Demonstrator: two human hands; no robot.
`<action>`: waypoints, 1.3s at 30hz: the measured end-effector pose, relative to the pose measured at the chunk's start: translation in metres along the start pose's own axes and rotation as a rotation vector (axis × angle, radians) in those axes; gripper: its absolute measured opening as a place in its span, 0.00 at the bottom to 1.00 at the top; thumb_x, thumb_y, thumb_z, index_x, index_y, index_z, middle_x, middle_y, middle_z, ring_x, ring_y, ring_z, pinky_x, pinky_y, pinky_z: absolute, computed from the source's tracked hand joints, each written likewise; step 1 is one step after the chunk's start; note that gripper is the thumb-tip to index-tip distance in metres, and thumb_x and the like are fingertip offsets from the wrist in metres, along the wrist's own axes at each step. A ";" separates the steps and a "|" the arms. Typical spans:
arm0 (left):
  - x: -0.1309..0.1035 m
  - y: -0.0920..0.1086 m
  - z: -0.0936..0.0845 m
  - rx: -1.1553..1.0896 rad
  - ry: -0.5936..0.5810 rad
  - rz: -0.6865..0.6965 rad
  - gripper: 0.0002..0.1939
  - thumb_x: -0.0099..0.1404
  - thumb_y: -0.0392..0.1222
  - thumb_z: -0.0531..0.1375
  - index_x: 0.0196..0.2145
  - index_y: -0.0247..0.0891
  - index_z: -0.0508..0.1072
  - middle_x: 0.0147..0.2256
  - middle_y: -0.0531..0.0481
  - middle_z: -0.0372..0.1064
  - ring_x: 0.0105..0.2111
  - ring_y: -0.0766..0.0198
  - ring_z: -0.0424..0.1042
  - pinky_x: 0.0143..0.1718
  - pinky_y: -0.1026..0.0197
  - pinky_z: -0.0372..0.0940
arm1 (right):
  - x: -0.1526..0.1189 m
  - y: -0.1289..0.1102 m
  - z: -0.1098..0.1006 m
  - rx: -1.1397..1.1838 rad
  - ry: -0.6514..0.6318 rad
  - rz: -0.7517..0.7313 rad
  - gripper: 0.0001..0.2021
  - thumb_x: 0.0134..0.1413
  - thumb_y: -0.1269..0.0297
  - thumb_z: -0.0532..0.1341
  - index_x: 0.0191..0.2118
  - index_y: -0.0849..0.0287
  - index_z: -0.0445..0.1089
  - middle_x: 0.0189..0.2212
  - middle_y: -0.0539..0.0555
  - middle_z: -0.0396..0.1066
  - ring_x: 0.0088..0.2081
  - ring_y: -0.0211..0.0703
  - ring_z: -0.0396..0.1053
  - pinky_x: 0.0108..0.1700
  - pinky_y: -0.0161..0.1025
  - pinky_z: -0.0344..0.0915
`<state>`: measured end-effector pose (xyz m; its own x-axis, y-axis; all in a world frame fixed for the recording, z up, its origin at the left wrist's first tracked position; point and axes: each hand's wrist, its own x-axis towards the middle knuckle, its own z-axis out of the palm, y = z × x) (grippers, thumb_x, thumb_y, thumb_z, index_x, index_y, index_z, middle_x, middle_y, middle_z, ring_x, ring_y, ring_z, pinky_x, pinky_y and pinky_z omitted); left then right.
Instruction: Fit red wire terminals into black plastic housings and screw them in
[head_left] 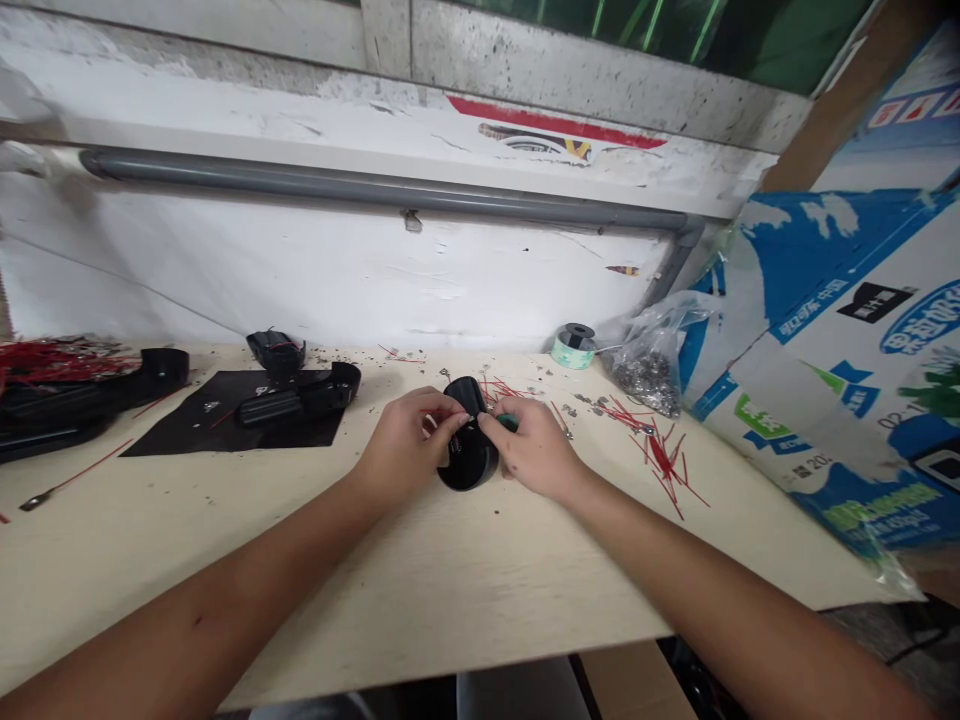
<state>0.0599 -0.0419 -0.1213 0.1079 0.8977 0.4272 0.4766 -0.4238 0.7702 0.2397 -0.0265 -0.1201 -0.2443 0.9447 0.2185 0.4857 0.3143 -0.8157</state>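
Observation:
A black plastic housing (469, 465) with a round cupped end stands on the table between my hands. My left hand (409, 440) is closed at the housing's left side, thumb and forefinger pinched over its opening on a small pale piece I cannot make out. From the right, my right hand (536, 445) closes around a green-handled tool (508, 421); its tip is hidden by the fingers. My fingertips nearly meet above the housing. Behind it lie loose red wires (504, 388) and small metal pieces.
At left, more black housings (296, 400) lie on and around a black sheet (172, 430), near a heap of red wires (60, 362). At right are a tape roll (574, 348), a clear bag of metal parts (649, 375), scattered red wires (664, 455) and a printed carton (840, 380).

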 end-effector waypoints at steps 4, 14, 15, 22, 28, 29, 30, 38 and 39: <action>-0.001 0.003 0.000 0.005 -0.016 0.003 0.11 0.66 0.45 0.58 0.34 0.37 0.77 0.36 0.46 0.73 0.36 0.63 0.71 0.36 0.60 0.67 | -0.001 0.000 0.001 0.024 -0.006 -0.016 0.15 0.59 0.56 0.58 0.27 0.61 0.62 0.15 0.47 0.58 0.18 0.33 0.56 0.21 0.31 0.51; -0.002 0.004 -0.001 0.063 -0.020 0.047 0.10 0.66 0.43 0.57 0.34 0.38 0.77 0.36 0.46 0.73 0.35 0.63 0.71 0.35 0.61 0.67 | -0.002 -0.002 0.002 -0.019 0.045 -0.085 0.15 0.57 0.55 0.58 0.26 0.60 0.62 0.17 0.49 0.57 0.22 0.36 0.58 0.23 0.31 0.50; -0.003 0.004 -0.001 0.071 -0.020 0.050 0.10 0.66 0.42 0.57 0.34 0.38 0.77 0.36 0.46 0.73 0.35 0.63 0.71 0.34 0.61 0.68 | -0.003 -0.002 0.002 -0.015 0.046 -0.087 0.15 0.57 0.55 0.58 0.26 0.60 0.62 0.17 0.49 0.58 0.22 0.36 0.58 0.23 0.31 0.50; -0.003 0.001 0.001 0.103 -0.039 0.034 0.09 0.65 0.42 0.58 0.33 0.38 0.77 0.35 0.47 0.73 0.35 0.64 0.71 0.35 0.61 0.68 | -0.003 -0.003 0.006 0.141 -0.002 0.049 0.16 0.57 0.52 0.58 0.28 0.60 0.61 0.18 0.48 0.60 0.18 0.35 0.58 0.20 0.31 0.52; -0.002 0.000 0.000 0.053 -0.031 0.089 0.07 0.65 0.39 0.60 0.37 0.38 0.78 0.37 0.47 0.74 0.37 0.63 0.71 0.39 0.59 0.67 | 0.002 0.005 0.006 0.208 0.008 0.035 0.17 0.56 0.51 0.59 0.27 0.61 0.63 0.19 0.49 0.61 0.21 0.34 0.60 0.22 0.31 0.55; -0.001 0.000 0.000 0.040 -0.031 0.098 0.07 0.65 0.38 0.59 0.37 0.39 0.78 0.37 0.46 0.74 0.37 0.63 0.71 0.40 0.59 0.67 | 0.002 0.007 0.006 0.222 0.008 0.026 0.17 0.56 0.51 0.60 0.27 0.61 0.63 0.20 0.49 0.62 0.22 0.35 0.61 0.22 0.31 0.57; -0.001 0.000 -0.001 0.028 -0.029 0.103 0.07 0.65 0.38 0.59 0.37 0.39 0.78 0.37 0.46 0.74 0.38 0.63 0.71 0.40 0.58 0.67 | 0.003 0.008 0.007 0.243 0.004 0.027 0.17 0.56 0.51 0.60 0.28 0.62 0.63 0.21 0.50 0.63 0.22 0.35 0.61 0.23 0.30 0.58; -0.002 -0.002 -0.001 -0.021 0.021 0.002 0.08 0.63 0.44 0.62 0.37 0.39 0.78 0.36 0.49 0.75 0.36 0.63 0.74 0.40 0.59 0.68 | 0.002 0.005 0.008 0.420 -0.063 0.106 0.19 0.53 0.50 0.62 0.27 0.61 0.60 0.19 0.47 0.59 0.19 0.33 0.59 0.18 0.29 0.56; -0.002 -0.001 -0.001 -0.014 0.013 0.004 0.07 0.64 0.44 0.62 0.36 0.39 0.77 0.35 0.49 0.75 0.36 0.63 0.73 0.40 0.60 0.68 | 0.001 0.004 0.008 0.426 -0.063 0.109 0.19 0.53 0.50 0.62 0.27 0.61 0.60 0.19 0.47 0.58 0.20 0.33 0.60 0.18 0.29 0.56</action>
<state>0.0580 -0.0436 -0.1223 0.0990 0.8943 0.4365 0.4638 -0.4295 0.7748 0.2349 -0.0245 -0.1277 -0.2676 0.9586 0.0973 0.1251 0.1347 -0.9830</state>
